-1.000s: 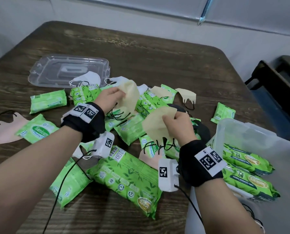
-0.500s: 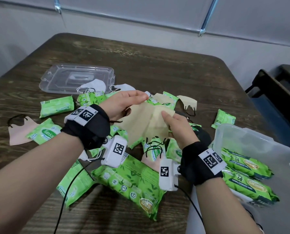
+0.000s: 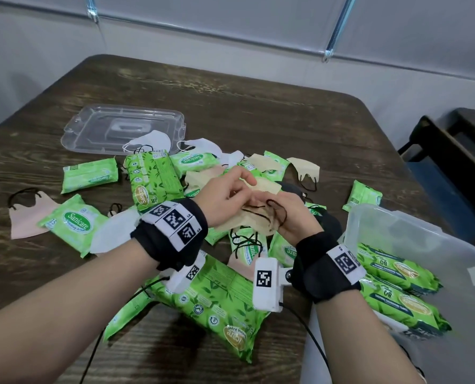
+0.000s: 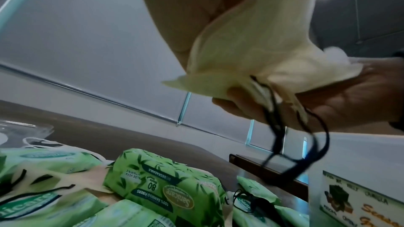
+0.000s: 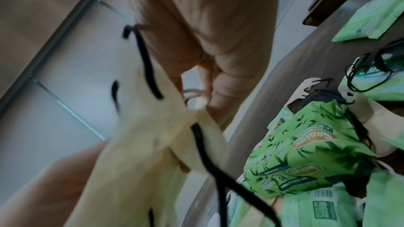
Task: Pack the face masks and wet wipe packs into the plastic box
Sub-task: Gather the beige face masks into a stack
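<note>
A: Hands rn?
B: Both raised over the pile, mid-table. Left hand (image 3: 225,194) fingers curled over the top of the beige masks (image 3: 254,217), pinching them. Right hand (image 3: 291,217) curled under the same bundle from the box side, w/ black ear loops (image 3: 275,214) draped across its fingers.
A: So 1 bundle, 2 hands?
B: Yep, masks stacked and pressed together btwn them. In the left wrist view the loops hang below the bundle.
A: Vs 0.5 s ago?
B: Then the 2 masks were spread side by side, hands further apart. Now hands have closed in, masks overlapped into 1 stack. 1 s ago each hand held its own mask separately.
A: Box?
B: Plastic box (image 3: 369,217) at right, near the right wrist, w/ big green wipe packs (image 3: 396,267) inside. Clear lid (image 3: 98,128) far left on the table (image 3: 258,112). More wipe packs + masks scattered under the hands.
</note>
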Tool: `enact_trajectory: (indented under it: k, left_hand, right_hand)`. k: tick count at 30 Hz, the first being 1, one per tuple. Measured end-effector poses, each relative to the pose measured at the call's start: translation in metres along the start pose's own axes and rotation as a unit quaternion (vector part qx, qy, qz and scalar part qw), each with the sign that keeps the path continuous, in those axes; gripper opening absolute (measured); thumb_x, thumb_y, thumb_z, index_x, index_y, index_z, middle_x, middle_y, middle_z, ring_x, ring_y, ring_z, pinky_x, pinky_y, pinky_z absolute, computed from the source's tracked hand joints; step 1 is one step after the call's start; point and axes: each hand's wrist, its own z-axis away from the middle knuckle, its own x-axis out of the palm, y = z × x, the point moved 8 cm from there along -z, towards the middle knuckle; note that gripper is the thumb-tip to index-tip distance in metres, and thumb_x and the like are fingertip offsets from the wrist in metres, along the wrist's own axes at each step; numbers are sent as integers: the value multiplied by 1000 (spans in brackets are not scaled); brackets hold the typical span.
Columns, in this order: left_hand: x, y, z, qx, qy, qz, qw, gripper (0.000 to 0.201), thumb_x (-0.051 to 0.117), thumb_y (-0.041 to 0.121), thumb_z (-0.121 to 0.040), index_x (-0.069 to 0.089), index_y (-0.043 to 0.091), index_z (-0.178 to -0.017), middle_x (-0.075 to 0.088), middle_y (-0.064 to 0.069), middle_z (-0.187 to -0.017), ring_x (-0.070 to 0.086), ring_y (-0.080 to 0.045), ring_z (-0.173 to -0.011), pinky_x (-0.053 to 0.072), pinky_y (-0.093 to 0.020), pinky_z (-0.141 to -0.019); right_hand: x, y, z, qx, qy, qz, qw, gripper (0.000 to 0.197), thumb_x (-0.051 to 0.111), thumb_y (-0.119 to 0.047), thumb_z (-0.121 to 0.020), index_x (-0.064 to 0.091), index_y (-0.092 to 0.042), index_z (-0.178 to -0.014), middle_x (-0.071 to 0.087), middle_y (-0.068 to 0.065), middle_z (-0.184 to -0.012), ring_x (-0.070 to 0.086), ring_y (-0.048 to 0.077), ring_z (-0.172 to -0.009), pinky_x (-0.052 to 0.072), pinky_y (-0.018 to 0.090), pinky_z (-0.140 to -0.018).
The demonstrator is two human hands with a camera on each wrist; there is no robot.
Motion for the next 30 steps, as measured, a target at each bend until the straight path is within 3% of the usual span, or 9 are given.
enact_trajectory:
  k: [4,6,9,16,19,21,25,28,30]
  left_hand:
    - [-20,-6,-2,-12,97,6,995,27,71,6,-78,51,22,-89,60,10,-84,55,-1,-76,43,-15,-70]
    - [-27,-21,-2,-70,130,29,989,34,80,14,-70,53,17,-91,59,5,-88,54,-9,-75,46,-21,-73]
    - [-21,-42,3,-163,100,90,977,36,85,21,-65,55,24,-85,58,2,-75,56,-17,-69,48,-33,-73]
    - [-17,-27,0,-141,41,123,982,12,77,16,-76,65,17,-72,56,-11,-77,53,-21,-72,44,-35,-72]
    - [-30,-19,-4,-126,59,117,983,6,72,14,-81,66,17,-80,61,-7,-74,57,-14,-65,48,-30,-69]
    - [-41,-15,-5,-109,80,114,984,14,68,12,-84,63,24,-89,56,-5,-67,52,-12,-54,43,-23,-57]
    - [-54,-7,-7,-85,86,107,987,29,53,8,-92,65,34,-87,52,-13,-74,41,-22,-65,32,-29,-61]
    - [-56,-7,-7,-107,70,100,987,46,41,2,-92,74,31,-76,64,-11,-91,47,-24,-76,37,-30,-68]
    - [-56,-4,-5,-111,56,115,986,49,37,-7,-89,73,26,-81,67,-6,-97,55,-15,-81,43,-24,-74]
  right_hand:
    - [-14,-1,-5,-16,58,-3,998,28,58,7,-85,47,-9,-65,49,4,-55,43,4,-32,34,16,-33]
    - [-14,-3,-6,-32,50,-20,998,19,58,7,-86,56,-8,-73,60,3,-60,54,5,-39,42,16,-38]
    - [-14,-3,-5,-46,47,-47,997,11,60,2,-87,65,-7,-84,70,3,-72,67,13,-60,55,23,-54]
    - [-14,-7,-1,-47,84,-44,994,17,66,-21,-87,60,-5,-84,63,17,-83,60,25,-77,48,40,-75]
    - [-18,-8,0,-51,107,-54,991,25,61,-21,-92,58,4,-91,58,16,-84,55,26,-79,45,40,-74]
    - [-23,-7,-1,-54,112,-50,991,25,56,-15,-94,58,10,-94,61,14,-87,57,25,-82,48,41,-79]
    - [-24,-9,-1,-70,116,-15,991,16,55,-7,-93,67,-15,-86,69,8,-94,64,23,-89,52,39,-87]
    - [-27,-12,0,-92,135,2,987,18,55,-7,-93,65,-18,-83,68,7,-93,63,21,-89,51,38,-87]
    - [-31,-14,0,-104,151,4,983,21,54,-8,-94,63,-20,-79,66,2,-83,61,18,-80,53,32,-77]
